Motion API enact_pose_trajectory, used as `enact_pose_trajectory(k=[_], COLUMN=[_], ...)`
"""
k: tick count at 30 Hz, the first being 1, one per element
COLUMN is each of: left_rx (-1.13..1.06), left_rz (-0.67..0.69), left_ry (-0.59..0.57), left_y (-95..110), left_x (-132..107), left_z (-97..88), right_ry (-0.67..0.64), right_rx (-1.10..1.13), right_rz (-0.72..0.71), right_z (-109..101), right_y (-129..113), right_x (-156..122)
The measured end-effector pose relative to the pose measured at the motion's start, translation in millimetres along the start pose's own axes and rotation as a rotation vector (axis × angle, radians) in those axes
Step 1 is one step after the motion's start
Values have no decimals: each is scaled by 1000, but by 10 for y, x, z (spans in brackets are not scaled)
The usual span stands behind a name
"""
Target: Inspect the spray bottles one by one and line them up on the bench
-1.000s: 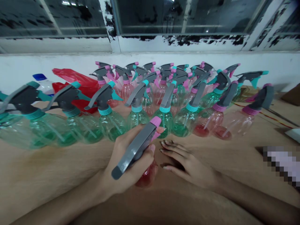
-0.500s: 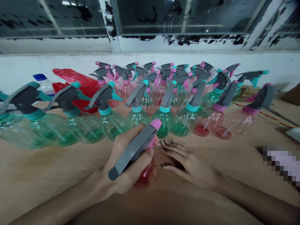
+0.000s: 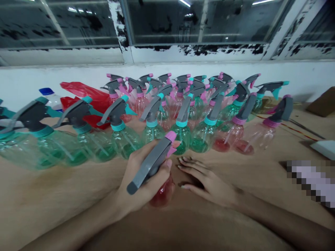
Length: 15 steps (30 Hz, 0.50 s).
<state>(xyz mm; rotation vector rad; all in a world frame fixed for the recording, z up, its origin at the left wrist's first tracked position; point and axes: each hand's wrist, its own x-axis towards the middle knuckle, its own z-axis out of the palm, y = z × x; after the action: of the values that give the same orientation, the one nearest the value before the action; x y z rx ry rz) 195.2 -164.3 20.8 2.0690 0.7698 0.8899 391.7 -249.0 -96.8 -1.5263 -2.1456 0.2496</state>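
Observation:
My left hand (image 3: 141,181) is closed around a pink spray bottle (image 3: 163,193) with a grey trigger head (image 3: 151,162) and pink nozzle; the bottle stands on the wooden table (image 3: 65,195) close to me. A finger lies on the pink trigger. My right hand (image 3: 206,181) rests flat on the table just right of the bottle, fingers stretched out and holding nothing.
Several green and pink spray bottles (image 3: 180,118) stand in rows behind my hands, up to the white wall. A red plastic bag (image 3: 86,97) and a blue-capped white bottle (image 3: 51,97) lie at the back left. A white block (image 3: 324,148) and a brown box (image 3: 323,103) sit at the right.
The trigger head dipped lower and then came back up in my left hand. The view has tilted slightly. My right hand has stayed in place.

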Motion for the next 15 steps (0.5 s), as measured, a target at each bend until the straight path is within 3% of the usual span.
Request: enact_pose_trajectory(k=[8,11,15], left_rx=[47,-19,-139], left_rz=[53,76,108], left_ry=[-15,-48,-145], left_y=[-6,40,176], left_x=[-23,2,47], left_z=[140,337,751], right_ry=[29,82,180], right_rx=[114,126,69], right_rz=[90,136,232], right_z=[-177,-344,-535], right_y=[-223,-405,-544], right_x=[-50,-128,-321])
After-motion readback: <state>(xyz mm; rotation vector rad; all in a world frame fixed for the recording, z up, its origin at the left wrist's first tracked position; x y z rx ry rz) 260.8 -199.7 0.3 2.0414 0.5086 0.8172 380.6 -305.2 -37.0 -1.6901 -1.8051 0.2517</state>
